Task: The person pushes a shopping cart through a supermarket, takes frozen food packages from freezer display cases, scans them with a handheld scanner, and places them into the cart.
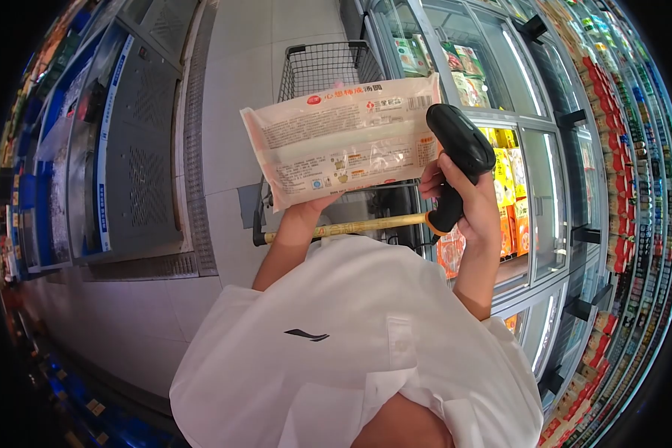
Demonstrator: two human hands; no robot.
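Note:
A flat, pale pink plastic food packet (343, 142) printed with Chinese text is tilted up in front of me, its back side facing me. My left hand (317, 207) grips its lower edge from below, the fingers hidden behind it. A barcode on the packet (419, 102) shows at its upper right corner. My right hand (470, 196) is wrapped around the grip of a black handheld barcode scanner (461, 140). The scanner's head overlaps the packet's right end in view; whether they touch, I cannot tell.
Beneath the packet stands a shopping cart with a black wire basket (325, 63) and a yellow handle (351, 225). Glass-door freezers (541, 198) with bagged food line the right, beyond them stocked shelves (635, 187). A grey and blue cabinet (138, 149) stands on the left beside the tiled floor (235, 127).

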